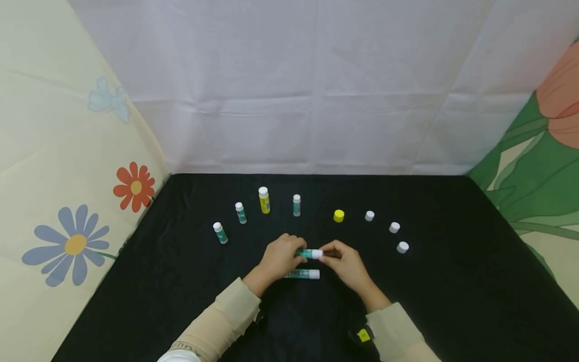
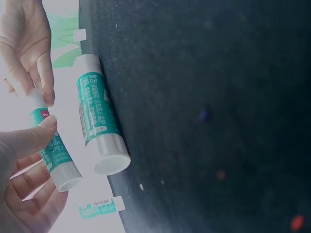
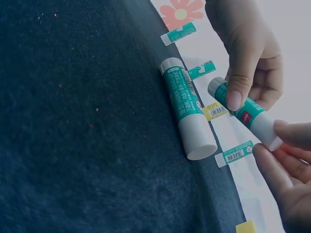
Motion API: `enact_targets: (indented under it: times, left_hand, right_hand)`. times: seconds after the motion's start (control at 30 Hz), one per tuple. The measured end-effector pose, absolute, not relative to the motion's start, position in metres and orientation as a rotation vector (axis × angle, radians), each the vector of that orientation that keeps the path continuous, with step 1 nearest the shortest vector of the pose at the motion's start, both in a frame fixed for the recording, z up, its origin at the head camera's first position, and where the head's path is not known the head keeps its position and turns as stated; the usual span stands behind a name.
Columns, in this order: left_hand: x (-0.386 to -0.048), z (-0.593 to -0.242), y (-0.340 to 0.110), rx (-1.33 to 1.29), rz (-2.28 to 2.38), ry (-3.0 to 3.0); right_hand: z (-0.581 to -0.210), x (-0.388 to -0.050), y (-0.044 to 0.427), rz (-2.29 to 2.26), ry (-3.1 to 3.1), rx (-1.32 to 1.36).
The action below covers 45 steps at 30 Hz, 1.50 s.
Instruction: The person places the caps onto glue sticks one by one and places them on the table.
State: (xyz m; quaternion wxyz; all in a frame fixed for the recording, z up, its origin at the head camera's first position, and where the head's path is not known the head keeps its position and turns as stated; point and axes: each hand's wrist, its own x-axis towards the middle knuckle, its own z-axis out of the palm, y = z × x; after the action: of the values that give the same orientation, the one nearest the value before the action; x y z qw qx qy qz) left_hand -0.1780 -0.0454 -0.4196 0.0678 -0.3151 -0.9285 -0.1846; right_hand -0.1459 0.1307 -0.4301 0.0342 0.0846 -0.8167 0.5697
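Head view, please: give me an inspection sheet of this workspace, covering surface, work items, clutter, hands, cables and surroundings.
Surface: black tabletop.
Job's things: held glue stick; second glue stick lying nearer the person; three teal sticks and a yellow stick upright; yellow cap and three white caps loose at right.
Clutter: nothing seen.
Hands: left hand grips the held stick's body; right hand pinches its white end.
Cables: nothing seen.
Surroundings: white backdrop behind, floral panels either side.
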Motion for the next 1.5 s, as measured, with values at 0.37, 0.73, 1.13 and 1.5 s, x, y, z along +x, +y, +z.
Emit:
enact_targets:
  times: [0.37, 0.73, 1.13, 1.5]
  left_hand:
    - [-0.182, -0.420, -0.046, -0.970, -0.542, -2.845]
    - [-0.186, -0.421, -0.050, -0.934, -0.544, -2.927]
    - [-0.193, -0.425, -0.054, -0.914, -0.537, -2.978]
    - [-0.199, -0.426, -0.054, -0.871, -0.515, -3.042]
  right_hand:
    - [-0.434, -0.148, 0.137, 1.711, -2.563, 0.241]
    - [-0.436, -0.150, 0.150, 1.588, -2.632, 0.216]
    - [-0.439, -0.150, 0.173, 1.499, -2.640, 0.196]
    - [-0.441, -0.148, 0.191, 1.434, -2.690, 0.116]
